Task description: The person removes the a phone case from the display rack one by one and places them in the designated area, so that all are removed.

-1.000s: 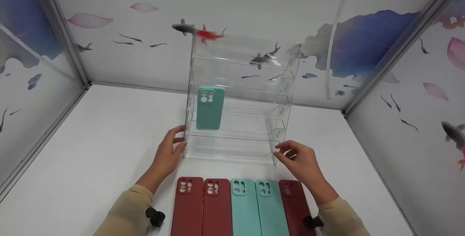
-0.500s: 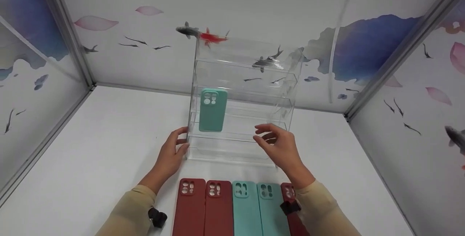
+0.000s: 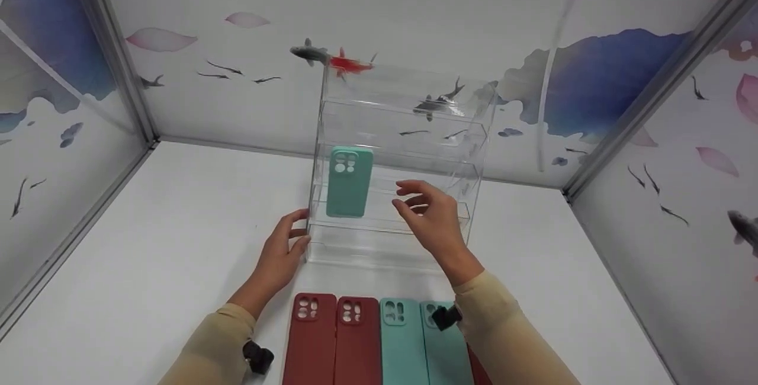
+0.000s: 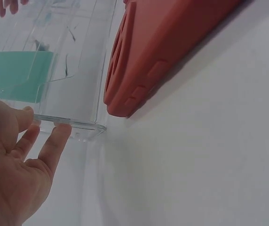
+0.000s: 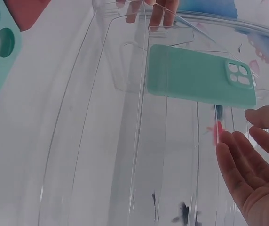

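Note:
A clear tiered rack [image 3: 379, 246] stands upright on the table. My left hand [image 3: 283, 252] holds the rack's left side near its base, thumb and fingers at the panel edge. In the left wrist view, the left hand [image 4: 26, 165] is at that same edge. A teal phone case [image 3: 349, 186] stands in the rack at the left of a middle tier, its camera cutouts uppermost. To the right of this case, my right hand [image 3: 431, 213] hovers before the rack with loosely bent fingers and nothing between them. The right wrist view has the right hand [image 5: 254, 174] beside the teal case [image 5: 195, 77].
On the table before the rack lies a row of cases: two red cases [image 3: 310, 343] [image 3: 358, 343], two teal cases [image 3: 402, 343] [image 3: 445, 352], and another red case [image 3: 478, 367] mostly under my right forearm. Patterned walls [image 3: 237, 106] stand behind and at both sides.
My right hand has moved left and up from the rack's lower right corner toward the standing teal case. The left hand stays at the rack's side, and the view has shifted slightly.

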Motion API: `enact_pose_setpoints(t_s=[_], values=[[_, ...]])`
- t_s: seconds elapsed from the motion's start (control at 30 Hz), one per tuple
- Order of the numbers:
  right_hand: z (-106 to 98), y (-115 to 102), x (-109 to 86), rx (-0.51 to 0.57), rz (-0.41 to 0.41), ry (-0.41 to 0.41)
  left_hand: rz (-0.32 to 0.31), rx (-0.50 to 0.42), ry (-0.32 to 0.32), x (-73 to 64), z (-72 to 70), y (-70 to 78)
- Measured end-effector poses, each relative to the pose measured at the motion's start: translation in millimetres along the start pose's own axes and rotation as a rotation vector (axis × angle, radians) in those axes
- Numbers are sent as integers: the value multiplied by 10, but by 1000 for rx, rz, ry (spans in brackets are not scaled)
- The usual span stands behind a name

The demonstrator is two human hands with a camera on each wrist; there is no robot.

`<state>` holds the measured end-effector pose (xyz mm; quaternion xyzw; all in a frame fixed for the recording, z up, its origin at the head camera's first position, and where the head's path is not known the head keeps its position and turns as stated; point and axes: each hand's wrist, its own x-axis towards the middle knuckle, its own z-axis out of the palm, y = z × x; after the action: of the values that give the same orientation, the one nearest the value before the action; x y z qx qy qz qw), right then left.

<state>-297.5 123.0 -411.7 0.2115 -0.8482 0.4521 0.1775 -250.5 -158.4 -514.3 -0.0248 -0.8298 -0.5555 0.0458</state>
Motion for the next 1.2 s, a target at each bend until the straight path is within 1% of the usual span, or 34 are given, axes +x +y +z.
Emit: enact_pose_setpoints(t_s=[0.1, 0.33, 0.53, 0.67, 0.77, 0.87, 1.03, 1.2], values=[[78, -60, 90, 4, 2, 11, 1, 0, 3, -10, -6, -10], [216, -156, 277, 0, 25, 43, 27, -6, 5, 6, 3, -3], [299, -206, 422, 15, -18, 69, 29, -12, 6, 7, 0, -11], [351, -232, 492, 15, -45, 56, 26, -4, 15, 6, 1, -12], [386, -237, 514, 9, -62, 39, 25, 6, 18, -1, 1, -11], [407, -244, 513, 22, -73, 39, 24, 8, 16, -5, -5, -4], [415, -244, 492, 52, -85, 77, 19, 2, 15, 3, -4, 6], [407, -222, 447, 35, -115, 106, 5, 6, 12, 4, 9, -10]])
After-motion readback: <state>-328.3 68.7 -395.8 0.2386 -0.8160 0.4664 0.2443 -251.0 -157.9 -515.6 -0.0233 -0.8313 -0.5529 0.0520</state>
